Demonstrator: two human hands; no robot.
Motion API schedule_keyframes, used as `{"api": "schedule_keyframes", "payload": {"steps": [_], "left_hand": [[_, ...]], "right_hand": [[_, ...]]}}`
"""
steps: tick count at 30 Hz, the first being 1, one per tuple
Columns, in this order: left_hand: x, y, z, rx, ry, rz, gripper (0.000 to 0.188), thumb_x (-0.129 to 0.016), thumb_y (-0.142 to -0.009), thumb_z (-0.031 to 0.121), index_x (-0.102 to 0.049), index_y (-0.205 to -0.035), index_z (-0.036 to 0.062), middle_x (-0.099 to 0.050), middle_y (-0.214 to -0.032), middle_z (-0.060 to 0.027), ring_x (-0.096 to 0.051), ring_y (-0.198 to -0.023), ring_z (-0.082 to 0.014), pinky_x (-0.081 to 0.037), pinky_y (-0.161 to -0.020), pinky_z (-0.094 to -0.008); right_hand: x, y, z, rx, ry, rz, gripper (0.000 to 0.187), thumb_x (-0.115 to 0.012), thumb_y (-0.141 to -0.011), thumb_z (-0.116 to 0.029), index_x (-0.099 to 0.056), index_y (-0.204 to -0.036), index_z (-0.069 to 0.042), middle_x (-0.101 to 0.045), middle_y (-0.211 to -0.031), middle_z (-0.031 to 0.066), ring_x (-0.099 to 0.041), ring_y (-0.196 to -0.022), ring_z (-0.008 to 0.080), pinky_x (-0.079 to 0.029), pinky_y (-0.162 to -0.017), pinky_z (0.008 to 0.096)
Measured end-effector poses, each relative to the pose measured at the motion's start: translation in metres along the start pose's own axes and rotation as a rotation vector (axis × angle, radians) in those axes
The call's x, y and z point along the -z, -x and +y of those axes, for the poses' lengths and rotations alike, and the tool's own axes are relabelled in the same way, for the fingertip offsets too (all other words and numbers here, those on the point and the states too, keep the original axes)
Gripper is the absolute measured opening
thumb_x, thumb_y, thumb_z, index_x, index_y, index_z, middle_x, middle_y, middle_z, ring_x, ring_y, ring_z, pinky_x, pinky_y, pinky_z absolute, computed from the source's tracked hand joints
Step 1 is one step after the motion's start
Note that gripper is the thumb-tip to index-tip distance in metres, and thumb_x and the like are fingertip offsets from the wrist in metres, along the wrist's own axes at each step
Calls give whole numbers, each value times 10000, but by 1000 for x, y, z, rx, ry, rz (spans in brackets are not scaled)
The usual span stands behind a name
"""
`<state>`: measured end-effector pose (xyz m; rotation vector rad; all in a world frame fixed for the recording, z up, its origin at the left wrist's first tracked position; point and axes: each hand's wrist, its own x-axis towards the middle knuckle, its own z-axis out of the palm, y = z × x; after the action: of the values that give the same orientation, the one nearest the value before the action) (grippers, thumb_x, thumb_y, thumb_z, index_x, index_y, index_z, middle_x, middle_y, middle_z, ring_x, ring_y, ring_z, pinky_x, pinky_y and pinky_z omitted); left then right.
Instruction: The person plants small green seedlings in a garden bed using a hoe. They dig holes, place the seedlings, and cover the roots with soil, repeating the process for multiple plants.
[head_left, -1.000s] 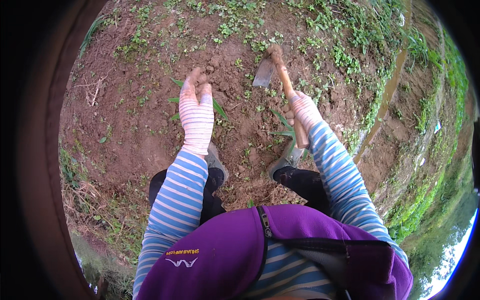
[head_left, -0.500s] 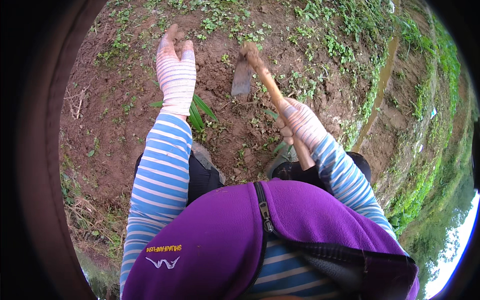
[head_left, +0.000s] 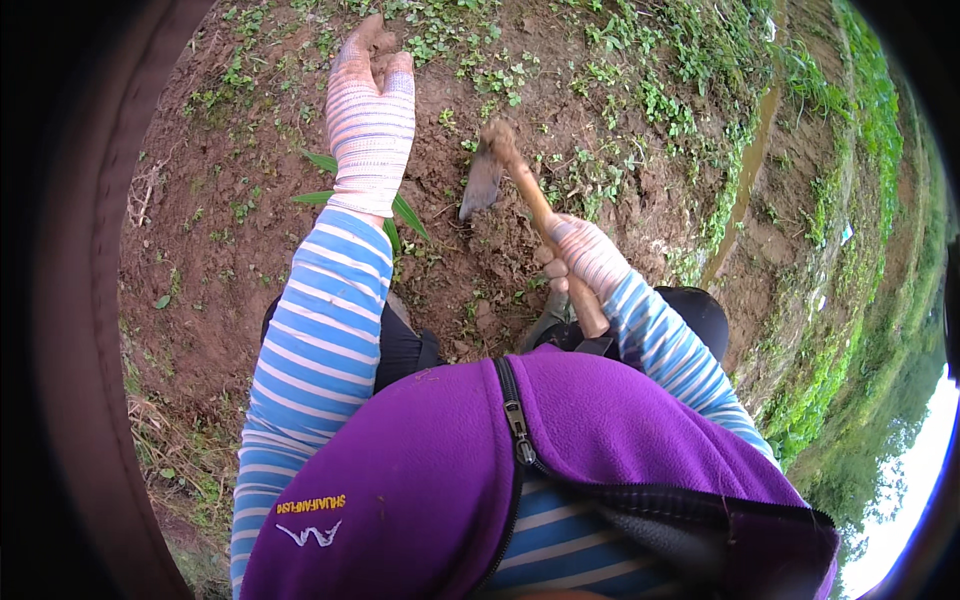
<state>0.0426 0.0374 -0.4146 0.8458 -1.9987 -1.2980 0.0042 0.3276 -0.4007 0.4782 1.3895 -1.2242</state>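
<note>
In my right hand [head_left: 588, 255], its striped glove wrapped round the wooden handle, is a short hoe [head_left: 528, 185]. Mud cakes the head end, and the flat metal blade [head_left: 482, 183] hangs down at or just over the loose brown soil [head_left: 455, 225]; contact is unclear. My left hand [head_left: 371, 115], in a matching glove with muddy fingertips, reaches to the far left of the blade. Its thumb stands apart from the fingers, and I see nothing held between them. Long green leaves [head_left: 407, 217] of a plant poke out beside and under my left wrist.
Low green weeds [head_left: 665, 105] cover the ground at the far side and right. A narrow tan strip [head_left: 750, 185] runs along the right, with grassy banks [head_left: 860, 300] beyond it. My knees and shoes are close below the hoe. Dry twigs [head_left: 147, 190] lie at the left.
My left hand has moved farther away and slightly right. The hoe's head has dropped a little nearer to me, and my right hand has shifted slightly left.
</note>
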Motion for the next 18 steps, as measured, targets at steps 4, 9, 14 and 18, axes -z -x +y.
{"api": "schedule_keyframes", "payload": {"steps": [4, 9, 14, 18], "left_hand": [[1, -3, 2, -92, 5, 20, 483, -620, -962, 130, -487, -1424, 82, -655, -1149, -60, -598, -866, -111, -538, -780, -278], [3, 2, 15, 137, 135, 2, 483, -620, -962, 131, -487, -1424, 87, -646, -1131, -53, -609, -878, -121, -543, -777, -286], [6, 0, 23, -97, 74, 62, 478, -615, -949, 97, -491, -1408, 48, -638, -1146, -92, -609, -937, -155, -530, -851, -316], [6, 1, 20, -75, 82, 54, 480, -626, -957, 123, -497, -1418, 81, -657, -1151, -53, -590, -899, -120, -519, -797, -284]], "right_hand": [[-25, 6, -84, 554, 204, 20, 345, -501, -1032, -404, -481, -1174, -90, -496, -669, 8, -428, -441, 82, -398, -372, 254], [-60, -27, -53, 449, 383, 329, 341, -422, -1052, -389, -477, -1158, -70, -520, -651, 2, -470, -426, 97, -411, -350, 269], [-18, -22, 16, -201, -5, 78, 297, -538, -1016, -363, -511, -1095, -79, -527, -666, 33, -482, -452, 119, -428, -372, 281], [1, -7, -52, 218, -71, -225, 324, -585, -1000, -354, -512, -1178, -93, -534, -708, 17, -464, -475, 90, -412, -384, 247]]}}
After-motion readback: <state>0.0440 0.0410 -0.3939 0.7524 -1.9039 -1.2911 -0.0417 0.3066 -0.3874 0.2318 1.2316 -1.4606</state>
